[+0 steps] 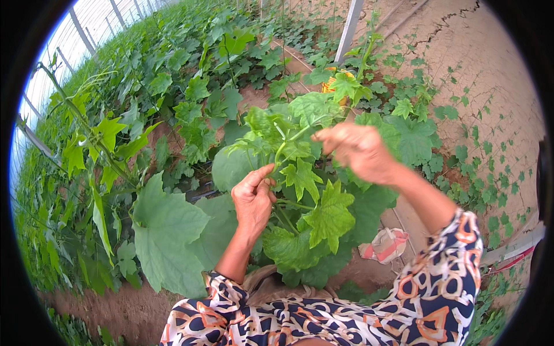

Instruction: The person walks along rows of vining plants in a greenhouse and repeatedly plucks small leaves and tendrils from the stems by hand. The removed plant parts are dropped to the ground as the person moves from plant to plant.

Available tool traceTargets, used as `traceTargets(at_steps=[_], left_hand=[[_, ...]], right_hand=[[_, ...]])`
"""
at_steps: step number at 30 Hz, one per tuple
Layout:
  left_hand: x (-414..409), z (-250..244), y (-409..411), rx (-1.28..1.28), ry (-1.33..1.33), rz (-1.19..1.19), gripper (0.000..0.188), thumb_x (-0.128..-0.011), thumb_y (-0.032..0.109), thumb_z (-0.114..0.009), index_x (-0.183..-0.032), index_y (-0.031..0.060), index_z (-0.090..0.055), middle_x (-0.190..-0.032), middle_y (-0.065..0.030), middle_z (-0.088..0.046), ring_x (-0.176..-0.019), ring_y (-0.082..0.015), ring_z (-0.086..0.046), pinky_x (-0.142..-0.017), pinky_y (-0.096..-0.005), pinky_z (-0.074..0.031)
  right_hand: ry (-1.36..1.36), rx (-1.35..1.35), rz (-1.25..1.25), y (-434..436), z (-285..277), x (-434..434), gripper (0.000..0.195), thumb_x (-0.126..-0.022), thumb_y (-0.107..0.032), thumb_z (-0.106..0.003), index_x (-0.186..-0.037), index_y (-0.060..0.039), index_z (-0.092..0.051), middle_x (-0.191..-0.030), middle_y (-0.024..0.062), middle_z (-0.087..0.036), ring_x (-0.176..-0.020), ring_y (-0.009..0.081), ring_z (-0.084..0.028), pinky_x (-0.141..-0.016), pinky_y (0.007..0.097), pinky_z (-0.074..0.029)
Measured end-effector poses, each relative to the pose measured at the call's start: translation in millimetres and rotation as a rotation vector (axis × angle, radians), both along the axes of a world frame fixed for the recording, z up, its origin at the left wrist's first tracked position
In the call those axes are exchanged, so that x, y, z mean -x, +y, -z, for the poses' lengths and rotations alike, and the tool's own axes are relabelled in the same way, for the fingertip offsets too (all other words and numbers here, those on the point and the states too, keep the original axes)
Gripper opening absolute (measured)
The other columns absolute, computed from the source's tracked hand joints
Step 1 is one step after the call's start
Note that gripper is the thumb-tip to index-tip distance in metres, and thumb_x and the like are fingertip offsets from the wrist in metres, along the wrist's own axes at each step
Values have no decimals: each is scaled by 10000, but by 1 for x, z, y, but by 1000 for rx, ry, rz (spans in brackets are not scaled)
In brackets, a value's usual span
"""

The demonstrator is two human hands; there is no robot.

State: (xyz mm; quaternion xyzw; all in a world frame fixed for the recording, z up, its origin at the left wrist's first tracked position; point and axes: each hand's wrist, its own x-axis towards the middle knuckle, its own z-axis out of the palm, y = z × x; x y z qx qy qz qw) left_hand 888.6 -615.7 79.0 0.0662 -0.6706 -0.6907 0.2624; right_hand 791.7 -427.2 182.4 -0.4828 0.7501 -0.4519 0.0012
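A leafy green climbing vine [282, 149] with lobed leaves stands right before me. Near its top, my left hand [255, 194] pinches a stem between thumb and forefinger. To the right, my right hand [357, 149] is raised over the foliage, blurred, its fingers bent towards the thumb beside a vine tip; whether anything thin is between them cannot be told. A bright lobed leaf [331, 216] hangs below the two hands, and a large broad leaf [166, 235] spreads to the left of my left forearm.
A white and red bag [385, 245] lies on the ground at the lower right. A pale post [349, 30] rises behind the vine, near an orange-yellow object [331, 82] partly hidden by leaves. Another tall vine stem [78, 113] leans at left. Cracked soil [489, 56] with low creepers lies at right.
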Motion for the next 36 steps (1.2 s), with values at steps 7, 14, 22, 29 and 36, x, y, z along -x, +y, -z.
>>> traceTargets(at_steps=[7,14,22,29,36], left_hand=[[-12,-26,3,9,-56,33,300,-782,-92,-430,-982,18,-624,-705,-40,-573,-478,-62,-495,-434,-198,-409],[-16,-33,5,134,28,89,241,-777,-53,-474,-953,4,-628,-693,-53,-585,-493,-73,-515,-447,-208,-420],[-6,-31,1,154,-52,-18,243,-867,201,-530,-741,2,-590,-595,-22,-559,-408,-64,-474,-362,-185,-347],[-10,-42,-3,33,-165,25,242,-853,205,-550,-747,-3,-609,-583,-13,-559,-392,-46,-455,-340,-172,-340],[-16,-52,-5,-103,-231,105,178,-831,165,-571,-754,13,-624,-565,-15,-552,-367,-75,-473,-322,-206,-339]], right_hand=[[-733,22,-237,-26,31,-11,270,-865,-189,-537,-1103,-65,-573,-686,-14,-548,-521,50,-484,-462,180,-387],[-1061,-193,-172,-36,32,-18,175,-814,-153,-590,-930,-28,-628,-719,17,-624,-529,64,-518,-493,199,-415],[-342,-255,88,-51,35,-18,147,-721,-160,-653,-786,-32,-622,-690,82,-612,-662,129,-562,-591,284,-434],[727,-60,137,-46,36,-3,140,-667,-40,-625,-804,-52,-595,-775,106,-569,-749,292,-575,-574,354,-468],[34,323,-69,-64,51,-18,283,-698,-116,-663,-956,-37,-576,-909,93,-605,-794,207,-595,-671,299,-473]])
